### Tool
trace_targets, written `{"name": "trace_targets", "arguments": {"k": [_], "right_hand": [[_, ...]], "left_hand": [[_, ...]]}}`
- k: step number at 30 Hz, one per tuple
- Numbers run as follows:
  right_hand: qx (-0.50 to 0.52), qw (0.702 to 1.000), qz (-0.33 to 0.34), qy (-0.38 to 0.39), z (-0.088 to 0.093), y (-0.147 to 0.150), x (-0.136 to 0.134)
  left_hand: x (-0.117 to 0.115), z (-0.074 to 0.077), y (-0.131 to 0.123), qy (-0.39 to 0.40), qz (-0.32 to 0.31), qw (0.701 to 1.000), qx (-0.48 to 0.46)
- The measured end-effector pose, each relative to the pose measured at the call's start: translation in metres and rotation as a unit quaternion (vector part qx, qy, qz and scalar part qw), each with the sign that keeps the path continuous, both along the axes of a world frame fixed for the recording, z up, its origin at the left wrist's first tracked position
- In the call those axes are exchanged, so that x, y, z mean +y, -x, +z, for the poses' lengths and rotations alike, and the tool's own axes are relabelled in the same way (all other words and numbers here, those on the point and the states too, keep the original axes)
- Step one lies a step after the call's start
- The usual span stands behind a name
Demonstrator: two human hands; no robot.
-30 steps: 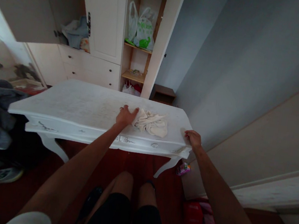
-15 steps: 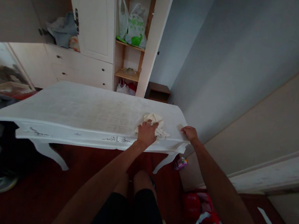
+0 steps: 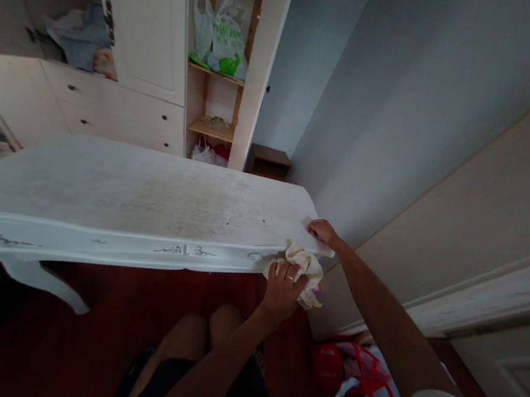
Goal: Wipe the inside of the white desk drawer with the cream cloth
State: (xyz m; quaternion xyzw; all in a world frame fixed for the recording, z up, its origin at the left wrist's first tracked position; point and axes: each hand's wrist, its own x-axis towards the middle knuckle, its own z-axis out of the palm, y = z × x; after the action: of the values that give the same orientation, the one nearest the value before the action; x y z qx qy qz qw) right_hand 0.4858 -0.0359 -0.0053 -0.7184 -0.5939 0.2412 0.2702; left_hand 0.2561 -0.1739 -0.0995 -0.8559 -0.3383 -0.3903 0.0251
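Note:
A white table [image 3: 118, 174] with carved drawer fronts stretches in front of me, its top smudged with grey-brown marks. My left hand [image 3: 284, 286], a ring on one finger, is closed on a crumpled cream cloth [image 3: 308, 265] at the front right of the table. The cloth hangs over the front edge, against the right drawer front. At the right end of the tabletop, my right hand [image 3: 323, 230] rests with its fingers curled at the table's edge. Two small dark specks lie on the top left of that hand.
Behind the table stands a white wardrobe [image 3: 155, 30] with open doors and plastic bags [image 3: 229, 43] on a shelf. A brown cabinet [image 3: 269, 160] sits by the grey wall. Red bags [image 3: 326, 366] lie on the dark red floor at the lower right.
My left hand has moved the cloth from the tabletop rightward and down over the front edge. My right hand stays at the table's right end. The view has shifted to the right.

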Motion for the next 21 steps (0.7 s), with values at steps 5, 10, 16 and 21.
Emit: {"name": "trace_targets", "arguments": {"k": [5,10,16,21], "right_hand": [[0.139,0.989,-0.042,-0.034,-0.014,-0.021,-0.001],[0.28,0.95,-0.081,-0.112,-0.021,-0.023,-0.005],[0.313,0.934,-0.098,-0.14,-0.015,-0.016,-0.01],[0.304,0.936,-0.104,-0.143,-0.016,-0.013,-0.012]], "left_hand": [[0.02,-0.019,-0.049,0.004,0.014,1.0,-0.002],[0.03,-0.031,-0.054,0.029,0.017,0.998,0.048],[0.036,-0.036,0.005,0.047,0.011,0.99,0.133],[0.029,-0.036,0.056,0.077,0.045,0.986,0.142]]}}
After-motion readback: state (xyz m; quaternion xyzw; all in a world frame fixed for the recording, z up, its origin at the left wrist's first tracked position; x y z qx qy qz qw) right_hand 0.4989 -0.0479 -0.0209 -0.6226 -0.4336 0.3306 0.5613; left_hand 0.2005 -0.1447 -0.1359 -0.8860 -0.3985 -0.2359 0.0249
